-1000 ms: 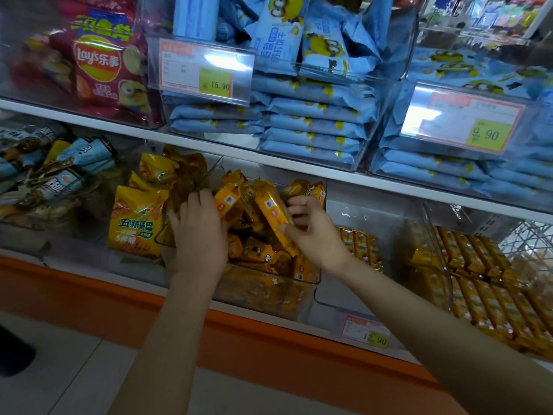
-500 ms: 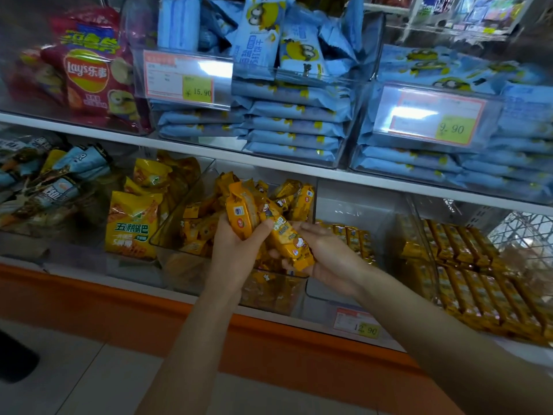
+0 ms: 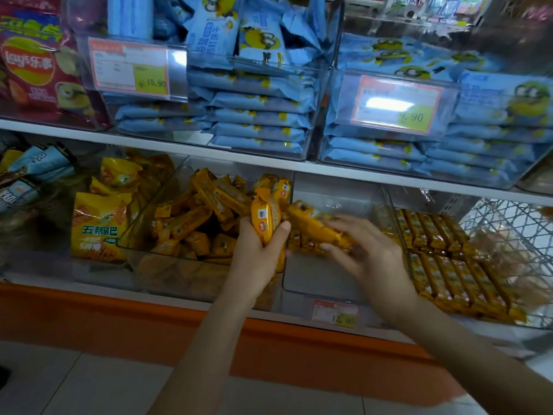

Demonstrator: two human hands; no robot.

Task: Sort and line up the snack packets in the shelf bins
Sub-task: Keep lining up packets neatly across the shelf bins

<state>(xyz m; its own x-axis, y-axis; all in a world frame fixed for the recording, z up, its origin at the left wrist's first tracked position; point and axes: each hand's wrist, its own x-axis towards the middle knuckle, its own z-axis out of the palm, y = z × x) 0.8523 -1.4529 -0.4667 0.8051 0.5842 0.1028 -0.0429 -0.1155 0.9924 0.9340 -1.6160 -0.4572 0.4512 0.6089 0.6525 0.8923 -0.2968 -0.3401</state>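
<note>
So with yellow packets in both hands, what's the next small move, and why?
Probably lay the single packet pinched by the right hand flat into the mostly bare clear bin under it. The left hand grips a bunch of packets upright by the jumbled bin, likely waiting to follow.

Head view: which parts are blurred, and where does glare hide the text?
In the head view, the right hand is smeared by motion blur, so its grip is unclear; the left hand, gripping yellow packets, is fairly sharp; white glare washes out the middle of the 9.90 price tag.
</note>
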